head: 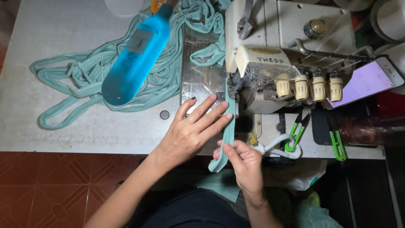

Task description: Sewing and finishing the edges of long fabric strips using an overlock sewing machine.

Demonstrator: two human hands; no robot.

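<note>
My left hand (190, 135) lies flat, fingers spread, pressing the green fabric strip (228, 126) onto the counter (63, 122) before the sewing machine (270, 71); my right hand (244, 162) pinches its lower end. Beyond my left fingers a finished-looking pile (84, 80) lies, apparently sewn already.

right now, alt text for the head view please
Two hands feed a narrow green fabric strip into an overlock sewing machine: left hand flat beside it, right hand pinching it below. Sewn strip piles behind, under a blue bottle.
</note>
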